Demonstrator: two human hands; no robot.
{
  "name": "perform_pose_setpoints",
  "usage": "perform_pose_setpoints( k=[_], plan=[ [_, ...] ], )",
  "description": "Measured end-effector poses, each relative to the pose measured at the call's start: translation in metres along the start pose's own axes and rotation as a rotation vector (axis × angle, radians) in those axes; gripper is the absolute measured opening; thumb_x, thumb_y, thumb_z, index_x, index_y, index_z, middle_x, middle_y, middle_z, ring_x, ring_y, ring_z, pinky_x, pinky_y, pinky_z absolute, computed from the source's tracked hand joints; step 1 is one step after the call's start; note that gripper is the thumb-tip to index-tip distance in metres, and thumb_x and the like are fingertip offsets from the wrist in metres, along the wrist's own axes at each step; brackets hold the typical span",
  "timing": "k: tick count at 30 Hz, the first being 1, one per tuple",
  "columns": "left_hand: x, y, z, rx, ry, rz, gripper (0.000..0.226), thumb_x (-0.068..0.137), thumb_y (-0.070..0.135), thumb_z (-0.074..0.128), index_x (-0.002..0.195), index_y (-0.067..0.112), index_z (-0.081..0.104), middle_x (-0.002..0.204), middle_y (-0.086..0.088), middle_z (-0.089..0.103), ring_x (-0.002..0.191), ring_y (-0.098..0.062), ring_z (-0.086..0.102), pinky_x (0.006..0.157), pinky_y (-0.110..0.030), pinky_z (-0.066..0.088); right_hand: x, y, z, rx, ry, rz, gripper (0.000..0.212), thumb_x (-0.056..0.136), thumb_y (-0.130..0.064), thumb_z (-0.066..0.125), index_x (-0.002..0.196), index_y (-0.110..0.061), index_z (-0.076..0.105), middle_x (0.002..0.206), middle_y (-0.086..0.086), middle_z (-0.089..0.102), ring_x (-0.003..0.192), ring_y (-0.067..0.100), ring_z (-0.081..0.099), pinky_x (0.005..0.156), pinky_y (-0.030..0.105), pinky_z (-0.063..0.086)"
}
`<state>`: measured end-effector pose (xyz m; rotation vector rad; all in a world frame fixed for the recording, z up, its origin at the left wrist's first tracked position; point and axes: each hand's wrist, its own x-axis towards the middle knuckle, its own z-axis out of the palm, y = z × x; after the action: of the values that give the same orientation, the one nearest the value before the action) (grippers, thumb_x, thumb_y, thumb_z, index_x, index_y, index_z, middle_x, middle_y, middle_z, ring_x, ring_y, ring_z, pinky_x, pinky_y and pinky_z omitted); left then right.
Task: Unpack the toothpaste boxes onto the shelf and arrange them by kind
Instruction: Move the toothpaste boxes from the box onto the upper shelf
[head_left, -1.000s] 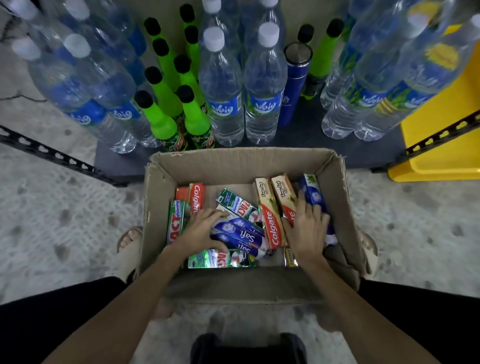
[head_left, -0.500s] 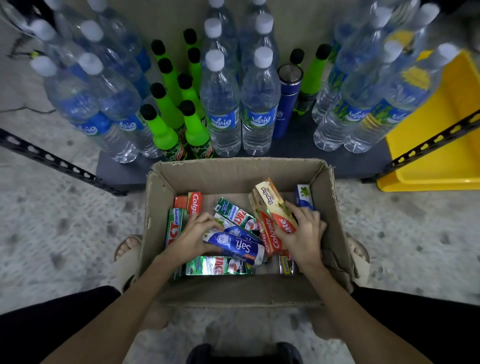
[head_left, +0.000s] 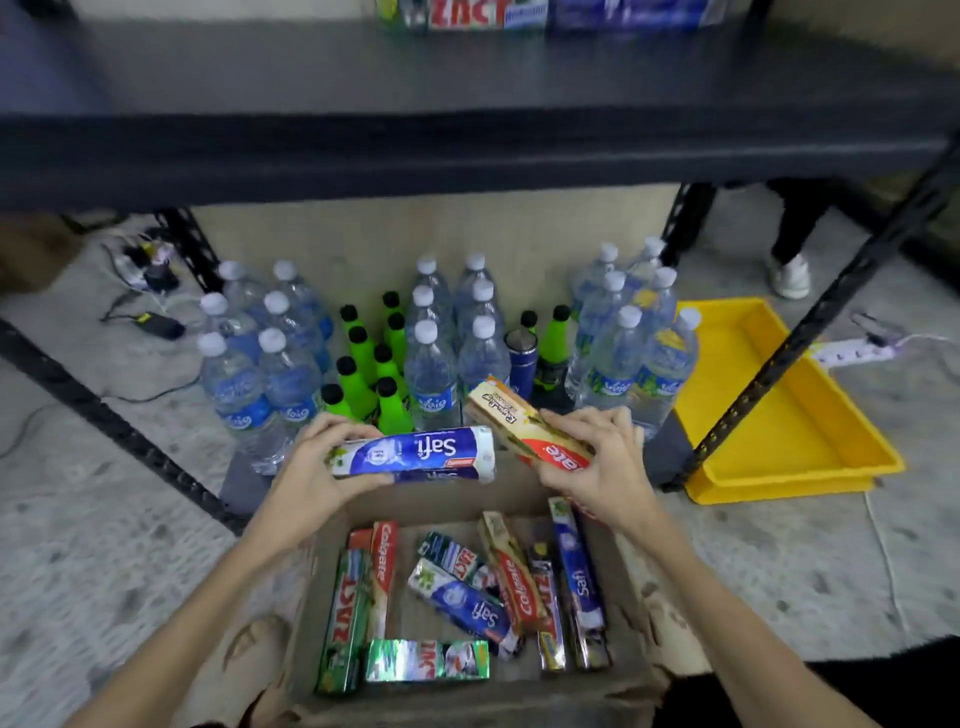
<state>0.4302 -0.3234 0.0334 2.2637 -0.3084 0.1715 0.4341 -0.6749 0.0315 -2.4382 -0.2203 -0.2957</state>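
Cardboard box (head_left: 639, 597) — toothpaste boxes (head_left: 467, 605) loose inside.

Left hand (head_left: 311, 467) grips Safi boxes (head_left: 415, 453), right hand (head_left: 597, 462) grips Colgate boxes (head_left: 524, 431) just right of them; carton (head_left: 332, 561) below both grips; bottles (head_left: 431, 358) behind them; shelf (head_left: 467, 104) above; tray (head_left: 779, 405) right.

The toothpaste boxes on the shelf (head_left: 545, 13) are cut off by the top edge, their lettering blurred
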Motion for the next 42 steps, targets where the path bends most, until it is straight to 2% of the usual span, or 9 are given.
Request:
perform_pose_setpoints(
  k=[4,11,14,19,25,30,35,39,42],
  plan=[
    [0.034,0.053,-0.049,0.034,0.064,0.148,0.048,0.064,0.065,0.08,0.105,0.045,0.066,0.112,0.014,0.055,0.108,-0.014,0.057,0.087,-0.03,0.047,0.035,-0.045,-0.077,-0.067,0.031,-0.146,0.064,0.07,-0.06,0.069,0.131,-0.043,0.065,0.106,-0.028,0.058,0.096,0.008,0.033,0.077,0.036,0.022],
    [0.068,0.145,-0.127,0.088,0.188,0.263,0.052,0.06,0.062,0.082,0.105,0.037,0.072,0.109,0.013,0.058,0.109,-0.013,0.059,0.092,-0.023,0.044,0.081,-0.124,-0.189,-0.09,0.091,-0.285,0.063,0.067,-0.044,0.09,0.125,-0.042,0.067,0.099,-0.029,0.055,0.096,0.004,0.033,0.082,0.032,0.022],
    [0.074,0.183,-0.154,0.078,0.208,0.269,0.051,0.057,0.052,0.092,0.102,0.039,0.073,0.11,0.011,0.059,0.108,-0.012,0.059,0.092,-0.024,0.045,0.094,-0.144,-0.225,-0.059,0.063,-0.302,0.055,0.067,-0.041,0.092,0.118,-0.043,0.07,0.099,-0.024,0.049,0.107,-0.005,0.032,0.091,0.027,0.03],
    [0.09,0.224,-0.182,0.037,0.209,0.27,0.048,0.06,0.038,0.093,0.104,0.036,0.074,0.113,0.009,0.062,0.104,-0.01,0.064,0.087,-0.025,0.05,0.116,-0.161,-0.275,-0.049,0.001,-0.321,0.051,0.071,-0.046,0.087,0.117,-0.053,0.066,0.107,-0.017,0.047,0.107,0.005,0.035,0.091,0.016,0.032],
    [0.141,0.235,-0.194,-0.012,0.228,0.183,0.047,0.06,0.042,0.093,0.103,0.039,0.074,0.109,0.014,0.064,0.099,-0.003,0.065,0.087,-0.022,0.05,0.166,-0.155,-0.308,-0.141,-0.045,-0.257,0.046,0.083,-0.052,0.075,0.123,-0.062,0.056,0.108,-0.01,0.039,0.105,0.015,0.03,0.096,0.032,0.029],
    [0.192,0.224,-0.189,0.072,0.178,0.087,0.045,0.059,0.052,0.091,0.1,0.044,0.073,0.105,0.015,0.063,0.097,-0.001,0.061,0.083,-0.022,0.045,0.212,-0.121,-0.306,-0.296,-0.08,-0.217,0.042,0.09,-0.06,0.062,0.131,-0.061,0.05,0.116,-0.008,0.041,0.112,0.015,0.03,0.097,0.031,0.02],
    [0.246,0.22,-0.179,0.242,0.162,0.126,0.033,0.069,0.053,0.085,0.098,0.046,0.07,0.106,0.012,0.06,0.101,-0.004,0.055,0.081,-0.017,0.038,0.252,-0.089,-0.3,-0.339,-0.008,-0.221,0.038,0.099,-0.045,0.057,0.126,-0.067,0.042,0.109,-0.023,0.038,0.107,0.007,0.026,0.095,0.031,0.017],
    [0.292,0.21,-0.162,0.263,0.22,0.089,0.039,0.073,0.058,0.08,0.107,0.048,0.066,0.109,0.005,0.053,0.113,-0.02,0.045,0.095,-0.031,0.037,0.287,-0.055,-0.293,-0.313,0.081,-0.213,0.035,0.099,-0.044,0.058,0.125,-0.067,0.05,0.129,-0.027,0.046,0.115,0.008,0.029,0.094,0.035,0.019],
    [0.318,0.212,-0.143,0.215,0.254,0.062,0.041,0.079,0.048,0.08,0.117,0.043,0.064,0.119,0.0,0.042,0.117,-0.021,0.03,0.099,-0.029,0.027,0.314,-0.039,-0.287,-0.307,0.137,-0.196,0.033,0.098,-0.045,0.059,0.123,-0.066,0.054,0.131,-0.021,0.045,0.118,0.013,0.03,0.091,0.034,0.017]
  ],
)
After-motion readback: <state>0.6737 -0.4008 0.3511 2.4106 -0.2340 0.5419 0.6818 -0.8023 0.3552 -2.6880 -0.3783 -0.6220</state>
